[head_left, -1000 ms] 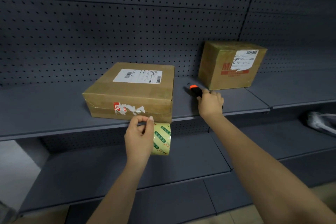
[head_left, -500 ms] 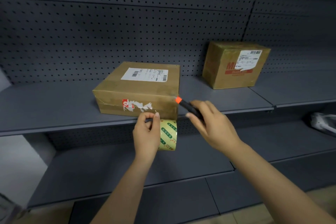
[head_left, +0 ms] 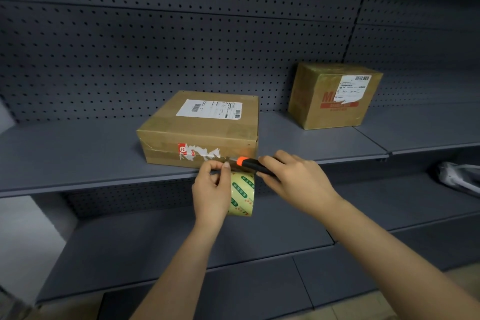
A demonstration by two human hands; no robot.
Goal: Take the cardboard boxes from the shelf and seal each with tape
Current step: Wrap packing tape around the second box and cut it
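Left hand [head_left: 211, 189] fingers pinching tape roll [head_left: 242, 194], right hand [head_left: 293, 180] gripping cutter [head_left: 253, 165]

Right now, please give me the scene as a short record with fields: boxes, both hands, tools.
flat box: lies at the front edge of the upper shelf
taller box: stands further back, to the right
left hand: holds the tape roll
right hand: grips the cutter
cutter tip: at the flat box's front face

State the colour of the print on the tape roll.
Green print on yellowish clear tape roll, seen in the head view.
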